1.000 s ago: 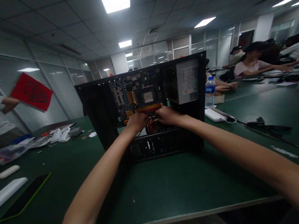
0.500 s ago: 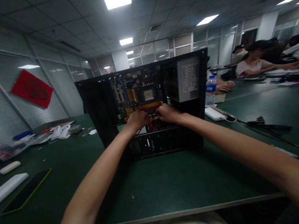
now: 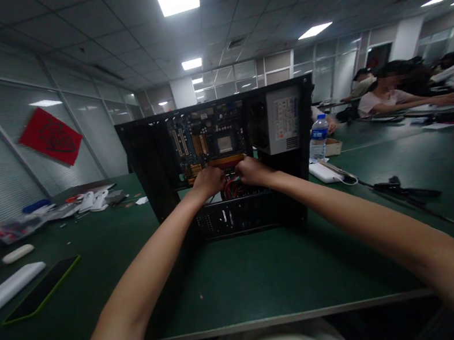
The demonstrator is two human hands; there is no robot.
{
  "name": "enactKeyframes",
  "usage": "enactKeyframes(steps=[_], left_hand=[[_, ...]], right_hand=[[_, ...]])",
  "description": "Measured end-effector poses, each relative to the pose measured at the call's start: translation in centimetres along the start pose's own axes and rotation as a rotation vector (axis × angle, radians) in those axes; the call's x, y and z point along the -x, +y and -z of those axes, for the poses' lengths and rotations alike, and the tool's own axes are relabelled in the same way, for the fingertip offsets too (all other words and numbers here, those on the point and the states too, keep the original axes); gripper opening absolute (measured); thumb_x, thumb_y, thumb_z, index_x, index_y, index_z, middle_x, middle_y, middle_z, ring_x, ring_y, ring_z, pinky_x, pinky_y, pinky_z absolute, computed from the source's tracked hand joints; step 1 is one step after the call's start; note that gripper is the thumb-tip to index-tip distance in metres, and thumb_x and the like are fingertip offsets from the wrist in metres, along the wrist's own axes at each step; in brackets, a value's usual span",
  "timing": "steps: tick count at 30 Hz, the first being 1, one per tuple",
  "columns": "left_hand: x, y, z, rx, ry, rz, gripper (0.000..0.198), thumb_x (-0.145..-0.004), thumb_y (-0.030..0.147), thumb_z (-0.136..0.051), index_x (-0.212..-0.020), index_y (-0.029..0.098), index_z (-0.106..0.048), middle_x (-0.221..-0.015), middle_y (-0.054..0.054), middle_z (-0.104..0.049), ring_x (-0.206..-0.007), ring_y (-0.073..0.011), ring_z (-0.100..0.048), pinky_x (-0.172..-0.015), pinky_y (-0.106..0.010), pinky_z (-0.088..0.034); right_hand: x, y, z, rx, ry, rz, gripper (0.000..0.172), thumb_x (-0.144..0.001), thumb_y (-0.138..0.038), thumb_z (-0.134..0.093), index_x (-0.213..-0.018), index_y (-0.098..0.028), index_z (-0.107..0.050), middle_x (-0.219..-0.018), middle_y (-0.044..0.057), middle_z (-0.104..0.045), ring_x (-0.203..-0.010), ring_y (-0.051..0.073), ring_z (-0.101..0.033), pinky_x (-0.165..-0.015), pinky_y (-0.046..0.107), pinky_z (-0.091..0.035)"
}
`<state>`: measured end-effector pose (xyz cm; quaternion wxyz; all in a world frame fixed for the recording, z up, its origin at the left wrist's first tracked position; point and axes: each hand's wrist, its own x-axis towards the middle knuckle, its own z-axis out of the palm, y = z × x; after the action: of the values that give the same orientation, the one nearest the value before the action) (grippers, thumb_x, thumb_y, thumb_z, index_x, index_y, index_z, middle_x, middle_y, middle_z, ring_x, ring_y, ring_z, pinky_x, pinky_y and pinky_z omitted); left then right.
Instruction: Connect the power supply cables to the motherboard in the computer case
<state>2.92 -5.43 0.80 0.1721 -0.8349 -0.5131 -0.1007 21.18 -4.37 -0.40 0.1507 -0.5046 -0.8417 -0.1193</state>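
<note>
An opened black computer case [image 3: 252,212] stands upright on the table in front of me. Inside it are a motherboard [image 3: 208,135] and, at the upper right, a silver power supply [image 3: 287,121]. Both my hands reach in at the board's lower edge, on either side of the orange-red memory slots [image 3: 228,161]. My left hand [image 3: 210,181] is closed, its knuckles toward me. Opposite it, my right hand [image 3: 253,171] is closed too, fingers bent inward. What the fingertips press or grip is hidden. Red and black cables [image 3: 235,190] hang just below the hands.
On the green table [image 3: 247,283], a white bar [image 3: 9,292] and a black lime-edged phone-like slab [image 3: 43,289] lie at left. Bagged parts [image 3: 4,227] sit farther back. A water bottle [image 3: 318,137], white power bank [image 3: 324,172] and black cable [image 3: 406,189] are at right. Other people sit beyond.
My hands stay closed at the same spot on the board. The case's right side appears slightly farther left. Another person's hand behind the bottle has drawn back.
</note>
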Motion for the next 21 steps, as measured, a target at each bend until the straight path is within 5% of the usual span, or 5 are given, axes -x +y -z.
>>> enactKeyframes(steps=[21], left_hand=[[0.19, -0.21, 0.23, 0.0, 0.006, -0.016, 0.033, -0.092, 0.03, -0.048, -0.104, 0.022, -0.077, -0.103, -0.013, -0.076, -0.097, -0.0288, -0.072, -0.081, -0.036, -0.053]], right_hand=[[-0.06, -0.17, 0.13, 0.008, 0.014, -0.002, 0.026, -0.082, -0.009, -0.057, -0.097, -0.012, -0.078, -0.099, 0.017, -0.075, -0.094, 0.026, -0.071, -0.076, 0.028, -0.049]])
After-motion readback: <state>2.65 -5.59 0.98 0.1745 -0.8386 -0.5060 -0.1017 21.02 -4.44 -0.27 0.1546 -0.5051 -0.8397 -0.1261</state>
